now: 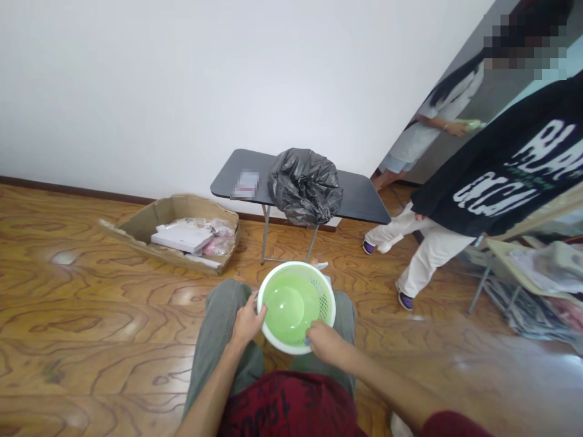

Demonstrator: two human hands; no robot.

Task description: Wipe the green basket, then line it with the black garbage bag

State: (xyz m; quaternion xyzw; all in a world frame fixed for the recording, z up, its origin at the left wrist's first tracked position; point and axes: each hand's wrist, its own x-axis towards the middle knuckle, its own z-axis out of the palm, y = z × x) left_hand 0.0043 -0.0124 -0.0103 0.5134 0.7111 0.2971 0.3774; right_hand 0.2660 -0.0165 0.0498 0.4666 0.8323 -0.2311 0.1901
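I am seated, and a white strainer basket with a light green bowl nested inside rests over my knees. My left hand grips the basket's left rim, fingers curled round it. My right hand is closed on the near right rim, fingertips reaching into the green bowl. My grey trousers and dark red shirt fill the bottom of the view.
A small dark folding table stands ahead with a black rubbish bag on it. An open cardboard box of packets lies on the wooden floor at left. A person in a black shirt stands at right, another behind near a doorway.
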